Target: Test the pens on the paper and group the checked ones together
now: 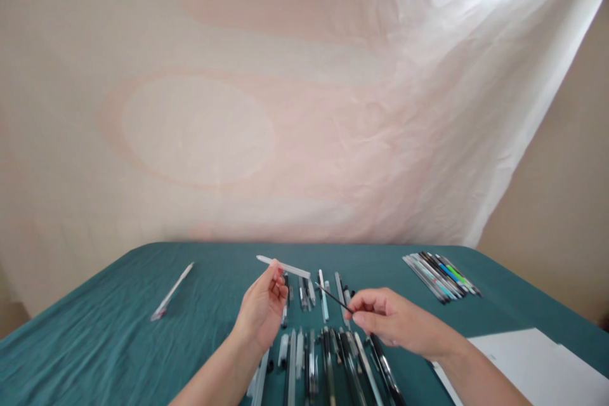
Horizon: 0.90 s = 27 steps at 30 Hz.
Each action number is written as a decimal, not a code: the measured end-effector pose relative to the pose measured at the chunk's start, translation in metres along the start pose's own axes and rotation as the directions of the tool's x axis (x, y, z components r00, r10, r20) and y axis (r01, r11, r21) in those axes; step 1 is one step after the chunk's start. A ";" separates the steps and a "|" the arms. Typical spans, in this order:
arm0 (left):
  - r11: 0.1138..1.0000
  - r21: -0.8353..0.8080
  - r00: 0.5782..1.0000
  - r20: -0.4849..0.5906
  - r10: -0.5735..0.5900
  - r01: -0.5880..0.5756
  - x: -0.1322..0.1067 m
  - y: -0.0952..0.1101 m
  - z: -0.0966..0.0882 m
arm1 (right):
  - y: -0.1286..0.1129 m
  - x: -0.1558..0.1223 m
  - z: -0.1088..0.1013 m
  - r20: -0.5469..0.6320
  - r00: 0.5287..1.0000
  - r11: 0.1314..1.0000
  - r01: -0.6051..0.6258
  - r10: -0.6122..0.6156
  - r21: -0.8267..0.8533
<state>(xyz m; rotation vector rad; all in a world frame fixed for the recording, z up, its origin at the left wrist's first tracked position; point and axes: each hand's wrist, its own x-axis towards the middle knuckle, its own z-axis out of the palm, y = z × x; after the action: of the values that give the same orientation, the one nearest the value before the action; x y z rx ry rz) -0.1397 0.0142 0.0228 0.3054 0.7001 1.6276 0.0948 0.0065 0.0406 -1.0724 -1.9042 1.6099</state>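
My left hand [266, 304] pinches a clear, whitish pen barrel [294, 269] that is raised above the table and tilted slightly down to the right. In my right hand [387, 317] is a thin dark pen refill [333, 297], its pointed end directed up and left toward the barrel's right end. A small gap shows between the refill tip and the barrel. Below both hands lie several pen parts [328, 365], clear barrels, dark pieces and caps, in a near row. A farther row of shorter pieces, with a pale blue pen [324, 298], is partly hidden behind my hands.
A single clear pen [172, 292] lies at the left on the green tablecloth [104, 330]. Several pens [442, 276] lie side by side at the back right, some with blue and green parts. White paper sheets [533, 365] are at the front right. A pale cloth [304, 108] hangs behind the table.
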 end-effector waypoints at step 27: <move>0.981 0.182 0.997 -0.044 -0.063 0.070 -0.009 -0.029 -0.008 | -0.008 -0.007 -0.004 -0.078 0.988 0.913 0.093 -0.135 -0.398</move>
<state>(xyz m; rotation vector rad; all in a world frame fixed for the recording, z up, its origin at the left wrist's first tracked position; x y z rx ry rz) -0.1195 0.0046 0.0013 0.3806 0.8835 1.5113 0.1001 0.0030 0.0502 -1.1464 -2.2303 1.1073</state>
